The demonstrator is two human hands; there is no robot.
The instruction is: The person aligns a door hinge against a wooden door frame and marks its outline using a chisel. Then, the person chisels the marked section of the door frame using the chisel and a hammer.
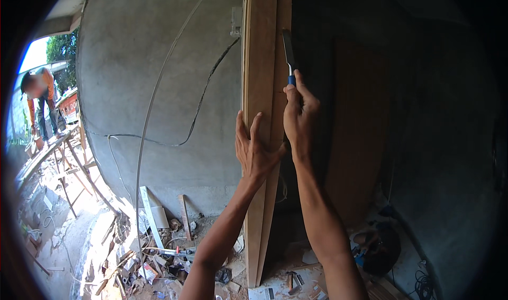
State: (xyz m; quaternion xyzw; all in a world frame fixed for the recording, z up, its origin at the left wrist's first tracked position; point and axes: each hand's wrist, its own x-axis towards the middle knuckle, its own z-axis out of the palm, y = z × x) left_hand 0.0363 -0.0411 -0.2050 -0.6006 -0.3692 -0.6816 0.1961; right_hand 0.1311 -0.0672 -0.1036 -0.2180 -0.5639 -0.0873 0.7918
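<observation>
grey plastered wall [169, 77] across the upper left; wooden frame [260, 51] upright through the middle, both hands at it.

blue-handled chisel [288, 54] at upper centre, blade upward, tip by the frame's right edge; whether it touches, can't tell. right hand [301, 109] just right of centre, fingers curled round the handle, thumb and forefinger pinching it near its top; blade stands clear above the fingertips. left hand [257, 154] at centre, lower on the frame, fingers spread over the wood, thumb out toward the right edge; chisel above and right of these fingers, apart from them. rubble [159, 265] lower left; person in orange top [50, 83] bending, far left.
</observation>
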